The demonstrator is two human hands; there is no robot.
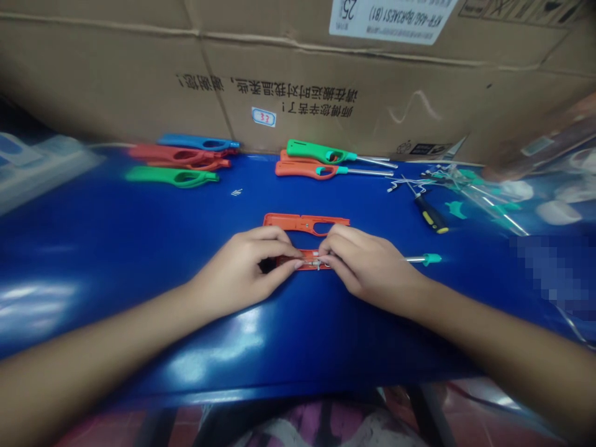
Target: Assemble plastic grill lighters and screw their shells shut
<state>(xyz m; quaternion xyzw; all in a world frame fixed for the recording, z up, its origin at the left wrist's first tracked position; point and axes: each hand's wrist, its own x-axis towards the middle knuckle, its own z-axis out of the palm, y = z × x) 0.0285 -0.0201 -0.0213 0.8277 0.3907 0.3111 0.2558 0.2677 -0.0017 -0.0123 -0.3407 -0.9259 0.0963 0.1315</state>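
An orange gas-lighter shell half [308, 255] lies open side up on the blue table, with small metal parts and a thin white wire inside. My left hand [254, 262] is closed over its left end, thumb and forefinger at the inner parts. My right hand [365, 261] pinches at its right side; its fingertips cover what they hold. A metal tube with a teal tip [432, 259] sticks out past my right hand. Just behind lies the matching orange shell half [288, 221], touched or nearly touched by my right fingers.
Lighters with metal tubes [316, 151] lie at the back, left of a black-and-yellow screwdriver [432, 214], wires and teal pieces [456, 209]. Coloured lighter handles [174, 177] and small pins [237, 192] are at back left. A cardboard box [139, 81] walls the far edge.
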